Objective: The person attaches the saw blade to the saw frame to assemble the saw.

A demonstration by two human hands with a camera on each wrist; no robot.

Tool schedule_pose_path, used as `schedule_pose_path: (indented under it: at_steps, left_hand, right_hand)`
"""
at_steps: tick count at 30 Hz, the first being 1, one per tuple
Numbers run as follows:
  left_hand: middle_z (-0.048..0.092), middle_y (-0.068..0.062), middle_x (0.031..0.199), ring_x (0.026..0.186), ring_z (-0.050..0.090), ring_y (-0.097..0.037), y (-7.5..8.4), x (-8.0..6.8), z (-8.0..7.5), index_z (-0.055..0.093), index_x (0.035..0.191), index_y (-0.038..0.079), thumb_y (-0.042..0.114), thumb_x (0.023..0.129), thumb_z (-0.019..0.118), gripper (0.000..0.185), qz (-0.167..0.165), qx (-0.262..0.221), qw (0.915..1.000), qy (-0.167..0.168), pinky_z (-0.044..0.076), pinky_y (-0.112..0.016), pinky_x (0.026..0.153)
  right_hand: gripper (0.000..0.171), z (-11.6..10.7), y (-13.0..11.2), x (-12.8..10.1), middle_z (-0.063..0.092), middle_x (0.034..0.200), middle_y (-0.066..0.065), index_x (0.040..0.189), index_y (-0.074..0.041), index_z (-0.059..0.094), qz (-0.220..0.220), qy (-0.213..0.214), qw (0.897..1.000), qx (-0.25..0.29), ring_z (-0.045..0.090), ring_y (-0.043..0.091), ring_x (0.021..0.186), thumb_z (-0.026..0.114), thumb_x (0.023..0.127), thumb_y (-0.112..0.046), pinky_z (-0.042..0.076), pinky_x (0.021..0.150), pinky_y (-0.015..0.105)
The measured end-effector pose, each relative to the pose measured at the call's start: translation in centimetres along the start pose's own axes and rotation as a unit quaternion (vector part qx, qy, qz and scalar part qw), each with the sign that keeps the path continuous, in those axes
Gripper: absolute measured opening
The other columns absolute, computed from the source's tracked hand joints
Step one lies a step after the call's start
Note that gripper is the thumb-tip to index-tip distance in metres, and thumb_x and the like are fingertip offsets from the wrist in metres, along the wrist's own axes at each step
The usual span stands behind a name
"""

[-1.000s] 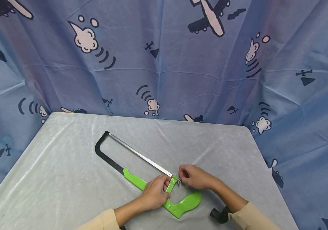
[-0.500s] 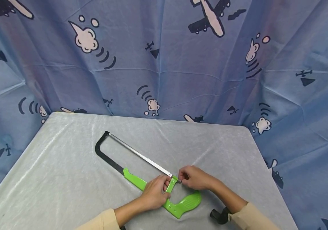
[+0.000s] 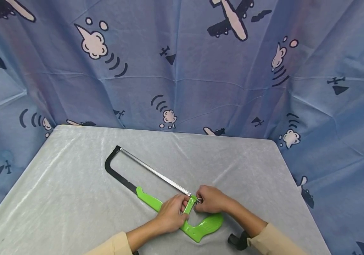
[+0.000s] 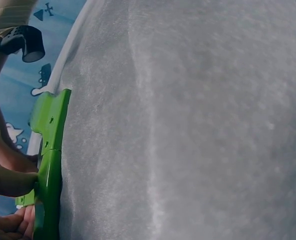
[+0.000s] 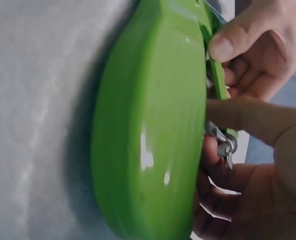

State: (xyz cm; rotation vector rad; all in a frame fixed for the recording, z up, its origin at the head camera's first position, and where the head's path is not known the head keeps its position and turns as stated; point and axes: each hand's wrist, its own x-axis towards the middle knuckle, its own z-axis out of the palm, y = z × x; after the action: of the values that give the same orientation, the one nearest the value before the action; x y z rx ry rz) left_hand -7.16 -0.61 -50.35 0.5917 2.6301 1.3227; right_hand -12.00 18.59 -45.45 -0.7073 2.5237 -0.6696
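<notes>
A hacksaw (image 3: 156,177) with a black frame, silver blade and green handle (image 3: 201,226) lies flat on the grey-covered table (image 3: 57,198). My left hand (image 3: 170,212) grips the green handle where the blade meets it; the left wrist view shows its fingers against the green handle (image 4: 50,165). My right hand (image 3: 210,200) pinches the small metal wing nut (image 5: 224,147) at the handle end of the blade. In the right wrist view the green handle (image 5: 148,125) fills the middle, with the thumb and fingers round the nut.
A blue curtain (image 3: 182,63) printed with planes and clouds hangs behind and beside the table. Black wrist straps (image 3: 237,241) sit on my forearms. The table's right edge runs close past my right arm.
My right hand has slid slightly left and down onto the wing nut, its fingers closing round it. The saw and my left hand have stayed put.
</notes>
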Motion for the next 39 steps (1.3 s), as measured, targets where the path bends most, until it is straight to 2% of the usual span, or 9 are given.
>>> schedule_pose_path:
  at_steps: [9, 19, 25, 28, 33, 37, 39]
  left_hand:
    - [0.054, 0.01, 0.089, 0.077, 0.05, 0.0, 0.0, 0.0, 0.0, 0.064, 0.111, 0.008, 0.005, 0.072, 0.078, 0.041, -0.003, 0.001, 1.0, -0.003, 0.042, -0.021, 0.069]
    - [0.054, 0.01, 0.089, 0.078, 0.049, 0.001, 0.1, 0.0, -0.1, 0.063, 0.11, 0.009, 0.005, 0.072, 0.077, 0.041, -0.004, -0.003, 1.0, -0.004, 0.041, -0.02, 0.07]
    - [0.054, 0.01, 0.089, 0.078, 0.05, 0.001, 0.0, 0.0, 0.0, 0.063, 0.109, 0.009, 0.004, 0.072, 0.078, 0.04, -0.004, -0.006, 1.0, -0.005, 0.041, -0.02, 0.069]
    - [0.054, 0.01, 0.089, 0.078, 0.05, 0.001, 0.0, 0.0, 0.0, 0.063, 0.109, 0.009, 0.005, 0.072, 0.078, 0.04, -0.004, -0.007, 1.0, -0.005, 0.041, -0.02, 0.069]
    - [0.054, 0.01, 0.089, 0.078, 0.05, 0.001, 0.0, 0.0, 0.0, 0.063, 0.109, 0.009, 0.005, 0.072, 0.077, 0.04, -0.006, -0.006, 1.0, -0.004, 0.041, -0.021, 0.07]
    - [0.054, 0.01, 0.089, 0.078, 0.05, 0.001, -0.1, 0.0, 0.0, 0.063, 0.11, 0.009, 0.005, 0.072, 0.078, 0.041, -0.009, -0.007, 0.9999, -0.007, 0.042, -0.021, 0.07]
    - [0.054, 0.011, 0.09, 0.079, 0.05, 0.001, 0.0, 0.0, 0.0, 0.063, 0.111, 0.009, 0.005, 0.072, 0.078, 0.042, -0.009, -0.007, 0.9999, -0.008, 0.042, -0.022, 0.07]
  right_hand:
    - [0.018, 0.7, -0.3, 0.1, 0.046, 0.063, -0.004, 0.064, -0.012, 0.054, 0.031, 0.027, 0.999, -0.022, 0.04, 0.009, 0.055, 0.072, 0.068, -0.01, 0.032, 0.049, 0.026]
    - [0.025, 0.7, -0.1, 0.3, 0.038, 0.058, -0.008, 0.058, -0.016, 0.047, 0.027, 0.033, 0.999, -0.03, 0.035, 0.008, 0.053, 0.07, 0.066, -0.012, 0.028, 0.048, 0.025]
    - [0.03, 0.8, 0.1, 0.3, 0.033, 0.054, -0.012, 0.055, -0.019, 0.043, 0.009, 0.045, 0.999, -0.022, 0.032, 0.004, 0.051, 0.07, 0.065, -0.011, 0.026, 0.046, 0.022]
    - [0.028, 0.8, 0.2, 0.3, 0.035, 0.055, -0.014, 0.057, -0.019, 0.044, 0.004, 0.051, 0.999, -0.019, 0.033, 0.003, 0.051, 0.07, 0.065, -0.013, 0.028, 0.047, 0.022]
    - [0.012, 0.4, 0.7, 0.3, 0.049, 0.065, -0.007, 0.073, -0.009, 0.058, 0.011, 0.034, 0.999, 0.04, 0.045, 0.008, 0.059, 0.069, 0.068, -0.008, 0.038, 0.054, 0.024]
    - [0.016, -0.2, 1.3, 0.1, 0.055, 0.071, -0.003, 0.087, -0.002, 0.06, 0.004, 0.009, 0.995, 0.103, 0.05, 0.009, 0.062, 0.067, 0.073, -0.002, 0.042, 0.056, 0.024]
    - [0.017, -0.5, 1.5, 0.0, 0.056, 0.071, -0.002, 0.091, -0.001, 0.059, 0.004, 0.004, 0.993, 0.117, 0.051, 0.009, 0.061, 0.065, 0.075, -0.001, 0.043, 0.055, 0.024]
